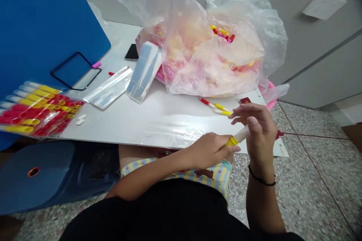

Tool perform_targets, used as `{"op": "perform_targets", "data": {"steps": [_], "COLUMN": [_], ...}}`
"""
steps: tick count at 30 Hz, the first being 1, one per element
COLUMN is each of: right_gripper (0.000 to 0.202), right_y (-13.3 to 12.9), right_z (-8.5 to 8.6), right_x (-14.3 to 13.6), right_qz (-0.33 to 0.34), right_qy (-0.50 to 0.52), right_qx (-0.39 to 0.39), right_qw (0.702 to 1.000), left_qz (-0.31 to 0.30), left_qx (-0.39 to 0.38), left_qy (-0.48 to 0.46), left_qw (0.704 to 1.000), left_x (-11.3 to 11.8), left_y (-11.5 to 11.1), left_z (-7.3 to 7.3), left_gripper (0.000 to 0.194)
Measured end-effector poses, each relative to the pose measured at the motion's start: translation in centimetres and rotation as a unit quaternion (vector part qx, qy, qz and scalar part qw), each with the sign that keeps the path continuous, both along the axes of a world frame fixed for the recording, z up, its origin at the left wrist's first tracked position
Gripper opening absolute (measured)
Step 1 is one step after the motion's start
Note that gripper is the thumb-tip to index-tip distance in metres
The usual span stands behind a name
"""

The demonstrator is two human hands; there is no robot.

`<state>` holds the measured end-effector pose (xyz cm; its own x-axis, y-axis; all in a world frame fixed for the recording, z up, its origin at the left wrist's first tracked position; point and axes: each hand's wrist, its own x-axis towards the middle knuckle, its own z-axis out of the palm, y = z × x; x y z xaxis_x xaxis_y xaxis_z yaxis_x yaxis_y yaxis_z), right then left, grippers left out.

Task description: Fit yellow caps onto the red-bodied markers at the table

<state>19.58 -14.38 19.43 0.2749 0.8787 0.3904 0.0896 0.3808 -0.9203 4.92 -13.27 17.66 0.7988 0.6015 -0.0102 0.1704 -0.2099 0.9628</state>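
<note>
My left hand (210,150) and my right hand (258,126) meet at the near edge of the white table (132,120). Together they grip one small tube-shaped item with a yellow cap (232,142): the left hand holds the yellow end, the right hand the pale body. Two loose tubes with red and yellow caps (216,106) lie on the table just beyond my right hand. A flat clear sleeve (169,130) lies left of my hands.
A big clear plastic bag (209,49) full of pink and yellow pieces fills the back of the table. Packed rows of red and yellow tubes (36,109) sit at the left, with clear sleeve stacks (143,71), a black phone (132,52) and a blue board (42,22).
</note>
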Motion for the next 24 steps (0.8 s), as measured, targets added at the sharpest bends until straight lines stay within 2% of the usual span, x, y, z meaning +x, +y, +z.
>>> {"op": "perform_targets", "data": {"steps": [1,3,5,7,11,15,17,20,24], "right_gripper": [0.020,0.020,0.020,0.013,0.023,0.021,0.017,0.016,0.021], "right_y": [0.0,0.0,-0.2,-0.4,-0.6,-0.8,-0.8,-0.9,-0.6], "right_z": [-0.3,-0.8,-0.9,-0.7,0.1,0.1,-0.3,-1.0,-1.6], "right_x": [0.1,0.6,1.2,1.8,2.7,3.4,3.7,4.3,4.9], "right_qz": [-0.015,-0.021,-0.010,0.022,0.090,0.142,0.166,0.198,0.253], "right_qy": [-0.033,-0.073,-0.086,-0.092,-0.083,-0.079,-0.073,-0.053,-0.036], "right_qx": [-0.030,-0.075,-0.085,-0.076,-0.069,-0.058,-0.048,-0.035,-0.039], "right_qw": [0.999,0.994,0.993,0.993,0.990,0.985,0.982,0.978,0.966], "left_qz": [0.046,0.101,0.114,0.100,0.056,-0.021,-0.087,-0.175,-0.252], "left_qx": [0.069,0.163,0.198,0.191,0.103,-0.047,-0.132,-0.223,-0.312], "left_qy": [0.056,0.138,0.170,0.161,0.102,0.013,-0.048,-0.126,-0.182], "left_qw": [0.995,0.972,0.958,0.963,0.988,0.999,0.986,0.951,0.898], "left_x": [-0.1,-0.2,-0.3,-0.5,-1.1,-1.5,-1.6,-1.5,-1.3], "left_y": [0.0,0.0,0.1,0.2,0.5,1.0,1.2,1.7,2.2], "left_z": [0.0,0.0,0.0,0.1,0.4,0.7,0.7,0.4,-0.8], "left_gripper": [0.032,0.029,0.029,0.030,0.032,0.037,0.042,0.045,0.043]}}
